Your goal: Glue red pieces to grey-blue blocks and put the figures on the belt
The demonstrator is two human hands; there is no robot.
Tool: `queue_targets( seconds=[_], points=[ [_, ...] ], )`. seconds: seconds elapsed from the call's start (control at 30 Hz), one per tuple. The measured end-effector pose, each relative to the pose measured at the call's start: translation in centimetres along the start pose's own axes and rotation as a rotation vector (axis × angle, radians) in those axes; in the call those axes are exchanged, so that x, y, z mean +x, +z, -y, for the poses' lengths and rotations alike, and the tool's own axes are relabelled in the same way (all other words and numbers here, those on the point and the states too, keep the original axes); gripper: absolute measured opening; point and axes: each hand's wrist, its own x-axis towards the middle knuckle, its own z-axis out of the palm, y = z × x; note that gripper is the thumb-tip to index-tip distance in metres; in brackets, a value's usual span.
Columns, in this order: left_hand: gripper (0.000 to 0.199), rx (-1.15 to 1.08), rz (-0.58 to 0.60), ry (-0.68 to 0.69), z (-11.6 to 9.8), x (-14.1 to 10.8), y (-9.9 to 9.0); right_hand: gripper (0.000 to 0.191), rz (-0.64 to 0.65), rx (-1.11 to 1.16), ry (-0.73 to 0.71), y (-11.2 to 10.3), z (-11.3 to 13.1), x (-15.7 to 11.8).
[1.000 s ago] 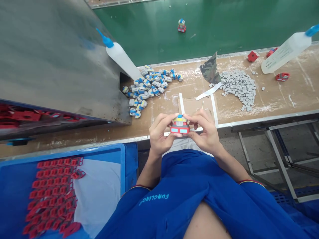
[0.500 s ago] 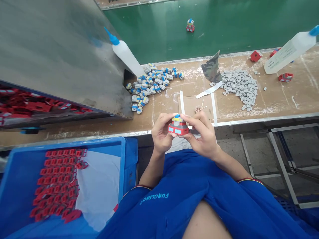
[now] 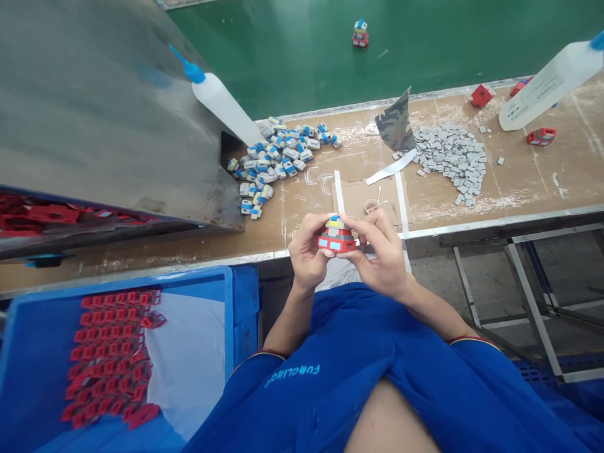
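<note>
My left hand (image 3: 306, 250) and my right hand (image 3: 382, 255) together hold a small block-built toy (image 3: 336, 239) in front of my chest. It has a red base with pale blue panels, a grey middle and a yellow-and-blue top. Fingers of both hands cover its sides. Beyond my hands, a white strip (image 3: 338, 192) lies on a cardboard sheet (image 3: 368, 201). Farther left on the wooden bench (image 3: 302, 233) spreads a heap of blue-and-grey pieces (image 3: 278, 165). A pile of small grey tiles (image 3: 450, 160) lies to the right.
A blue crate (image 3: 141, 280) of red frames (image 3: 108, 352) sits at lower left. Glue bottles with blue nozzles (image 3: 221, 107) (image 3: 552, 85) lie left and right. A slanted metal sheet (image 3: 94, 113) looms left. A small toy (image 3: 360, 34) stands on the green belt (image 3: 283, 63).
The whole scene has shifted slightly up in view with my head. The toy stays between both hands, a little farther left, and my right fingers sit slightly differently on it.
</note>
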Motion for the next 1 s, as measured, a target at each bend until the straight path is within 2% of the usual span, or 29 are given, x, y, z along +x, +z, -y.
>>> queue_targets(
  seconds=[0.5, 1.0],
  points=[
    [0.057, -0.046, 0.068, -0.045, 1.8, 1.2, -0.2, 0.049, -0.082, 0.026, -0.005, 0.8, -1.0, 1.1],
    [0.05, -0.14, 0.117, -0.055, 1.9, 1.8, -0.4, 0.047, -0.091, -0.023, 0.015, 1.2, -1.5, 0.8]
  ],
)
